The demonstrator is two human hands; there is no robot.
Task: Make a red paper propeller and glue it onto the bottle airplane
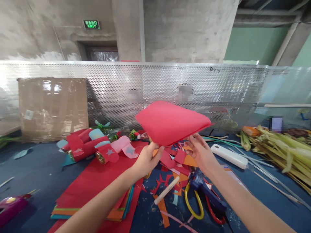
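Note:
A red sheet, curved into a cone-like shape, is held up above the table in front of the mesh panel. My left hand pinches its lower left edge, thumb in front. At its lower right edge, my right hand touches the sheet with bent fingers and thumb. Below the hands lie red and orange scraps and a glue stick. A stack of colored sheets is under my left forearm. Yellow-handled scissors and a blue glue gun lie beside my right forearm.
Red rolled figures and plastic bottles stand at the back left, before a cardboard box. A purple tool lies at far left. Right are a white power strip, cables and corn husks. The mesh panel runs behind.

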